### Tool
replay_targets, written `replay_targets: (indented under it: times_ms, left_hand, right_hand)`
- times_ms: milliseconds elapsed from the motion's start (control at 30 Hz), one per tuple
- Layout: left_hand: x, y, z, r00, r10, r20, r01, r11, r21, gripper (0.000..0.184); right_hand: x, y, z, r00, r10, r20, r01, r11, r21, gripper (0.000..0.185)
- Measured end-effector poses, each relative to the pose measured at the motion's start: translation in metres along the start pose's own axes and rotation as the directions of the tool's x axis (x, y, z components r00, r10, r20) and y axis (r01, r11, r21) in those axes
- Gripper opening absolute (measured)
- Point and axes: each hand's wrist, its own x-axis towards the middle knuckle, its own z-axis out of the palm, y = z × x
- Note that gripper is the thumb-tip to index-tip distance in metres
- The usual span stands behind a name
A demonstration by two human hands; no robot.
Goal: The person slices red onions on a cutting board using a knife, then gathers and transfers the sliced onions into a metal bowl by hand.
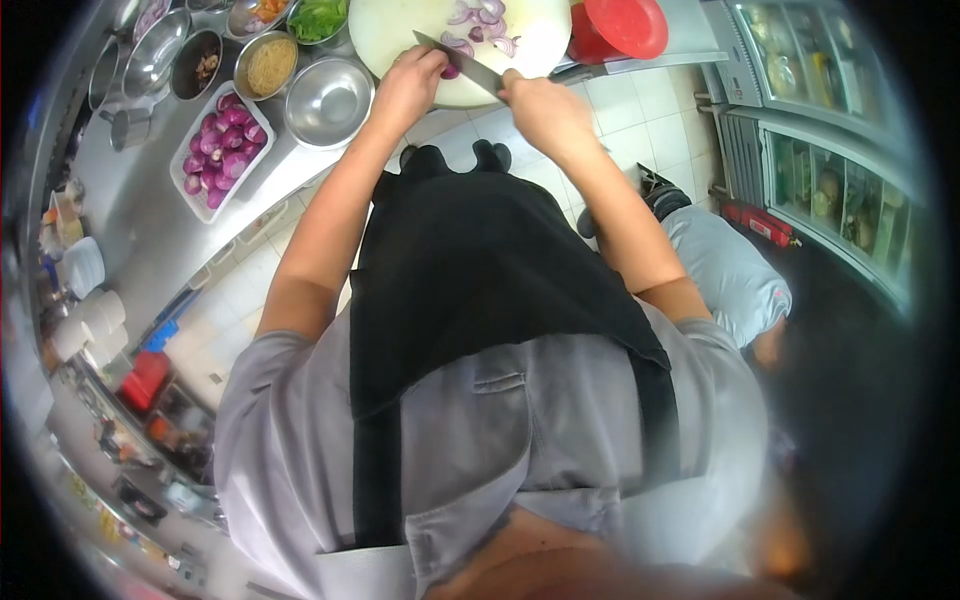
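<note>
My right hand (545,112) is closed round the handle of a kitchen knife (468,68), whose blade slants up to the left over a round white cutting board (385,30). Beside the blade, the bent fingers of my left hand (413,82) press on a purple onion piece (449,72), mostly covered by the fingertips and the knife. Several cut onion pieces (487,22) lie loose on the board beyond the blade.
Left of the board stand an empty steel bowl (330,103), a white tray of peeled purple onions (222,150) and a bowl of yellow shreds (266,66). A red container (622,28) is at the right. Another person (725,270) is near the glass-door fridge (835,195).
</note>
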Motion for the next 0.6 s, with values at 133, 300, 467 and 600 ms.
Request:
replay_targets:
  times_ms: [133, 300, 467, 600]
  left_hand:
    - [0.0, 0.0, 0.0, 1.0, -0.009, 0.005, 0.01, 1.0, -0.009, 0.013]
    - [-0.002, 0.002, -0.001, 0.998, -0.051, 0.036, 0.051, 0.999, 0.0, 0.013]
    - [-0.003, 0.002, -0.001, 1.0, -0.027, 0.011, 0.027, 0.999, -0.023, 0.013]
    - [-0.005, 0.002, -0.001, 0.999, -0.043, 0.012, 0.043, 0.999, -0.002, 0.013]
  right_hand:
    - [0.007, -0.001, 0.0, 0.998, -0.051, -0.037, 0.05, 0.998, -0.035, 0.028]
    - [-0.001, -0.001, -0.001, 1.0, -0.007, 0.0, 0.007, 1.0, 0.001, 0.022]
    - [0.001, -0.008, -0.013, 0.999, -0.035, 0.005, 0.035, 0.999, -0.041, 0.023]
    - [0.003, -0.002, 0.003, 0.999, 0.02, 0.046, -0.021, 0.999, 0.033, 0.025]
